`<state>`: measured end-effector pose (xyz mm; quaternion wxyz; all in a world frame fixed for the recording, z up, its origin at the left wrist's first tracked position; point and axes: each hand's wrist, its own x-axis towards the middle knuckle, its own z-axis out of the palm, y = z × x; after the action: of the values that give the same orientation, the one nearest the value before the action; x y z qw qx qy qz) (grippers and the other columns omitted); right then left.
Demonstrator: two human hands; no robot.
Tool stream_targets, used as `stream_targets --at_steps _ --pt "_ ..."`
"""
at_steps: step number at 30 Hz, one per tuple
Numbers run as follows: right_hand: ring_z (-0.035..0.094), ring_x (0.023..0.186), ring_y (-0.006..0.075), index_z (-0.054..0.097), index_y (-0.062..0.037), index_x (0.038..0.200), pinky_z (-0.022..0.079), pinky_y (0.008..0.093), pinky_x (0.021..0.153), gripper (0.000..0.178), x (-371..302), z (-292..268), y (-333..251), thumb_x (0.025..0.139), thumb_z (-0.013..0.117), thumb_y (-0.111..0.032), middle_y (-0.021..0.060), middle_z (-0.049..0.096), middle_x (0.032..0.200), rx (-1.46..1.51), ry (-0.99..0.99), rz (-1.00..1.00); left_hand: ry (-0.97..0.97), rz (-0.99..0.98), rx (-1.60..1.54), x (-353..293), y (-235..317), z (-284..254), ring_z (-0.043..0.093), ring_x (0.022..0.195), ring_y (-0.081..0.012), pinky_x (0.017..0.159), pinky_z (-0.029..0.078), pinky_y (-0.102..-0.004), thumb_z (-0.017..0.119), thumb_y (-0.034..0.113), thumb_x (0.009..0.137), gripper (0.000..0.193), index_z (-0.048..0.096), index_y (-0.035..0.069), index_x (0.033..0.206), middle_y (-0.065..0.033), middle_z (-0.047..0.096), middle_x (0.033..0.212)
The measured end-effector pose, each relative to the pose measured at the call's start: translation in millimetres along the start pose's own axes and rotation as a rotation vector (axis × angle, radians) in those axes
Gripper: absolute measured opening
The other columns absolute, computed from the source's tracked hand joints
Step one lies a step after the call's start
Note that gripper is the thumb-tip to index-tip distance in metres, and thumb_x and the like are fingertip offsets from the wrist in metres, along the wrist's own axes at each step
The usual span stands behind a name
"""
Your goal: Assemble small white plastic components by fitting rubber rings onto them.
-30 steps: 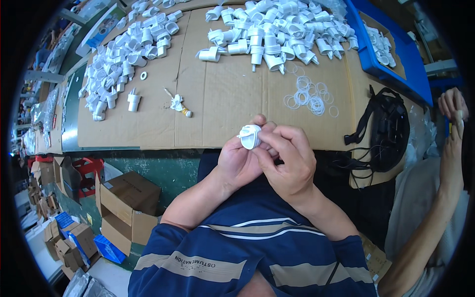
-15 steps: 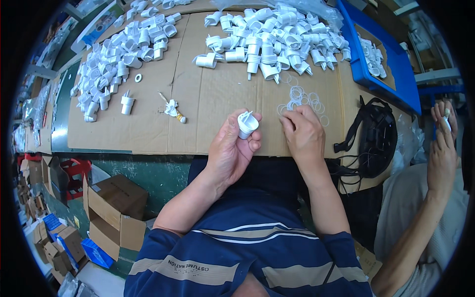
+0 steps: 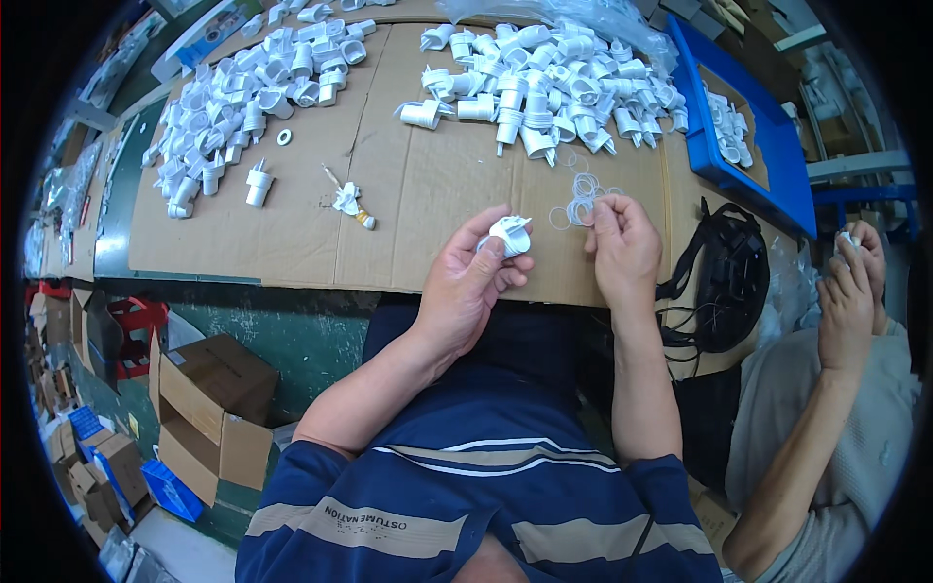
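1 white fitting [image 3: 510, 236] is held in the left hand [image 3: 462, 277], over cardboard [image 3: 408, 175]. The right hand [image 3: 627, 253] is pinched narrow beside thin rings [image 3: 581, 206]; whether 1 is gripped cannot be told. Rings are best separated singly, the fitting kept steady.

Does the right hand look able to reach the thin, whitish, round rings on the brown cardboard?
Probably yes: the right hand is close beside the thin, whitish, round rings, and nothing visible stands between them.
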<state>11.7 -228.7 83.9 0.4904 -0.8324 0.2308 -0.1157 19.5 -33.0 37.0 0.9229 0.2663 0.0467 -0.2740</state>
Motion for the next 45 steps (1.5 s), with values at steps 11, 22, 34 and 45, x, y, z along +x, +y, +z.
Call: stream_targets --at_steps 11,22,34,45 --pt "0.054 0.064 0.0082 0.068 0.0005 0.104 0.044 0.0199 0.06 0.007 -46 5 -36 0.1 0.063 -0.002 0.0029 0.065 0.081 0.189 -0.349 -0.096 0.032 0.099 0.464 -11 2 6 0.069 0.096 -0.0135 0.087 0.059 -0.0243 0.062 0.002 0.102 0.043 0.057 -0.001 0.145 -0.014 0.071 0.118" --pt "0.056 0.065 0.0119 0.068 0.0011 0.101 0.046 0.0254 0.06 0.006 -56 11 -31 0.096 0.067 -0.002 0.0043 0.065 0.079 -0.004 -0.223 -0.267 0.006 0.21 0.697 -16 4 4 0.068 0.101 -0.0151 0.09 0.057 -0.0257 0.068 0.002 0.098 0.04 0.062 0.0 0.138 -0.0128 0.071 0.121" --pt "0.057 0.064 0.0138 0.066 0.0007 0.099 0.045 0.0274 0.057 0.006 -52 13 -26 0.093 0.069 0.0 0.0059 0.067 0.084 -0.409 0.007 -0.798 -0.095 0.544 1.104 -13 6 1 0.062 0.09 -0.0228 0.08 0.052 -0.033 0.068 0.002 0.091 0.033 0.065 0.001 0.124 -0.014 0.066 0.113" --pt "0.052 0.062 0.008 0.067 0.0007 0.097 0.042 0.0213 0.057 0.004 -61 9 -44 0.097 0.064 0.002 0.0045 0.067 0.082 0.462 -0.266 0.097 -0.149 0.678 1.218 -14 4 3 0.057 0.103 -0.0301 0.088 0.049 -0.0352 0.062 0.002 0.091 0.033 0.062 0.001 0.123 -0.0183 0.057 0.124"
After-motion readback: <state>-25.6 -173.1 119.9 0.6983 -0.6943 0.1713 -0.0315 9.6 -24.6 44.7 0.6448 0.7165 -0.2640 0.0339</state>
